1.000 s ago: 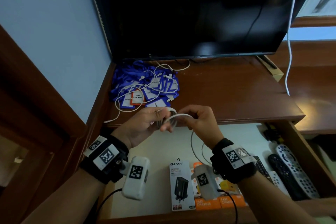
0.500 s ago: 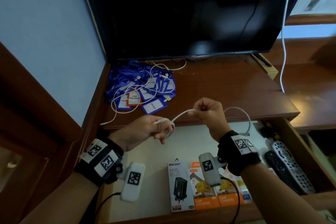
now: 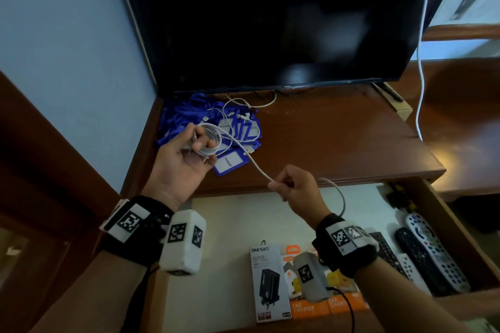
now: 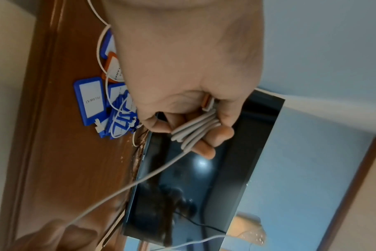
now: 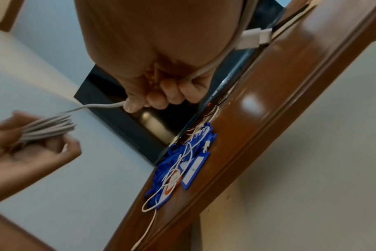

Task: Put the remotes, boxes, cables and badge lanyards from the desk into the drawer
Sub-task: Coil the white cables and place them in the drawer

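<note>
My left hand (image 3: 189, 151) holds several loops of a white cable (image 3: 209, 140) above the desk's left side; in the left wrist view the coil (image 4: 193, 129) crosses the curled fingers. My right hand (image 3: 292, 186) pinches the cable's free length (image 3: 257, 167) over the drawer's back edge, and its white plug (image 5: 253, 38) hangs behind the palm. Blue badge lanyards (image 3: 238, 127) lie heaped on the desk (image 3: 338, 138) with thin white cables (image 3: 240, 103) on top. In the open drawer (image 3: 232, 224) lie charger boxes (image 3: 270, 281) and remotes (image 3: 430, 254).
A black TV (image 3: 270, 21) stands at the back of the desk, close above the lanyard heap. A white cord (image 3: 420, 62) hangs at the right. The wall (image 3: 67, 35) and wooden trim (image 3: 40, 157) bound the left side. The drawer's right wall (image 3: 460, 230) adjoins the remotes.
My left hand rose up and back over the lanyards with the coil. My right hand dropped lower and pulled the free length taut between the hands.
</note>
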A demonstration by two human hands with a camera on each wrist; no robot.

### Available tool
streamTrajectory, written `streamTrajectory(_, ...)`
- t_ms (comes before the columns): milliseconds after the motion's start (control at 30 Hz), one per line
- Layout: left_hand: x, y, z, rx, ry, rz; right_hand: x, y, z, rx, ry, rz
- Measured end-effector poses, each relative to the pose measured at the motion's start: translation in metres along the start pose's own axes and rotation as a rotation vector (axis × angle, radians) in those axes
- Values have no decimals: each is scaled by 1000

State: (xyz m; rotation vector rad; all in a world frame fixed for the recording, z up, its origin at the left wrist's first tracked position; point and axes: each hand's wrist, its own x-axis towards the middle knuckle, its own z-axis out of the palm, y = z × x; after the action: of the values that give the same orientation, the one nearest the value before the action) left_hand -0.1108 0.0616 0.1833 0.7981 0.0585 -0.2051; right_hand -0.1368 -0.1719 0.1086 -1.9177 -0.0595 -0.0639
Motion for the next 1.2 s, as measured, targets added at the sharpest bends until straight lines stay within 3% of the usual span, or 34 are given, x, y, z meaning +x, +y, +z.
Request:
streamTrajectory(67,-1,-2,8,73,-8,44,1,-4,7,-116,-81,-63)
streamTrajectory(167,-4,-13,15,659,15,176,-1,-12,14,-261,-244,-168)
streamTrajectory(233,-3,-22,11,905,53,198,-3,-20,14,-272,-283,-216)
streamTrajectory(433,-9,-34,-3,1070,58,77,-5,-39,5,-49,-320,-202)
streamTrajectory(567,-15,-37,0,1053,-116,16,-5,-52,1,116,-308,-188)
streamTrajectory(667,-14,-38,-1,996,-288,-14,5,-61,-8,185,-188,-173)
streamTrajectory(800,-10,-43,4,888,-405,-47,14,-65,-20,201,-102,-134)
streamTrajectory(1033,-11,-52,17,802,-484,-92,11,-54,-22,271,13,-104)
streamTrajectory(1200,-10,-41,9,662,-441,-174,7,-42,-30,357,75,-122)
